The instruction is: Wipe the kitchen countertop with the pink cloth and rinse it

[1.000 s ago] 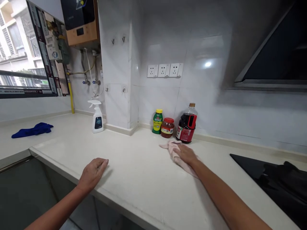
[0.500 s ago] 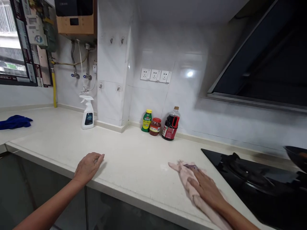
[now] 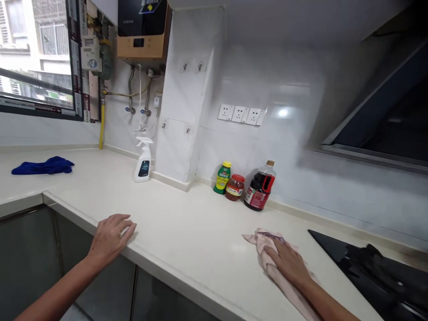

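Note:
My right hand (image 3: pixel 289 263) presses down on a pale pink cloth (image 3: pixel 279 285) on the light countertop (image 3: pixel 187 236). The cloth is bunched, with a dark purple patch near the fingertips, and its tail runs back under my forearm. My fingertips partly sink into its folds. Farther left, my left hand (image 3: pixel 112 234) hovers by the counter's front edge, holding nothing, its fingers loosely bent and apart. Against the wall behind stand a green bottle with a yellow cap (image 3: pixel 222 178), a red-lidded jar (image 3: pixel 235 187) and a large dark sauce bottle (image 3: pixel 260 187).
A white spray bottle (image 3: pixel 143 161) stands by the wall pillar. On the far-left counter lies a blue cloth (image 3: pixel 43 166). A black gas stove (image 3: pixel 364 272) is set into the counter at right, below a dark range hood (image 3: pixel 388 107). Wall sockets (image 3: pixel 239 114) sit above the bottles.
The view has swung left, showing more of the window and blue cloth. My right hand and the pink cloth have slid left, away from the stove. My left hand's fingers have spread a little.

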`<state>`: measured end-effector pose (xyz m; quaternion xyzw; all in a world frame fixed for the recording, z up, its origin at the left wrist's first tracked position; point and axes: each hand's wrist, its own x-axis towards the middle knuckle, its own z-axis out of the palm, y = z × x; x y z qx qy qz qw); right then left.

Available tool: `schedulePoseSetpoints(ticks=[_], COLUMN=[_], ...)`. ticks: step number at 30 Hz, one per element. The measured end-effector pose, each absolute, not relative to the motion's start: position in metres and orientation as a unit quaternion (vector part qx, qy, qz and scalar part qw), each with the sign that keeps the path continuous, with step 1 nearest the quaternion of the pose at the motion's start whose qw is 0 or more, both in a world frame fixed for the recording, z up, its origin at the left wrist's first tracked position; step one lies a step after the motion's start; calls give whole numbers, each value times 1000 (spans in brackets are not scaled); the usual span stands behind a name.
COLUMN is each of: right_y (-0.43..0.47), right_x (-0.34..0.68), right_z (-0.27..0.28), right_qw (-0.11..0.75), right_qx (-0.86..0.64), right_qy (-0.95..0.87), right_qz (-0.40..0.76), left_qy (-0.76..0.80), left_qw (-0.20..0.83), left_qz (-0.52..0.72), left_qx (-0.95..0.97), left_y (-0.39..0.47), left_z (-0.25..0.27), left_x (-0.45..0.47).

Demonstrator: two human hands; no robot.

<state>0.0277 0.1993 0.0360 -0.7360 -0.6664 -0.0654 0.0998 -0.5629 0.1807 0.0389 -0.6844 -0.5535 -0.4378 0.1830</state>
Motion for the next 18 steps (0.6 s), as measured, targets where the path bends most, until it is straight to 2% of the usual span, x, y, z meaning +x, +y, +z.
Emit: schedulePoseSetpoints(ticks=[11, 18], right_y=[365, 412], right_x=[-168, -276], right_z=[58, 66], right_qw=[124, 139], right_qx=[-621, -530], right_qy=[-773, -837], right_qz=[-37, -12], left_qy=[-553, -533], left_qw=[206, 217], left_qz=[-547, -575], left_qx=[-593, -582], left_y=[186, 189], left_z=[1, -10], left_x=[-563, -565])
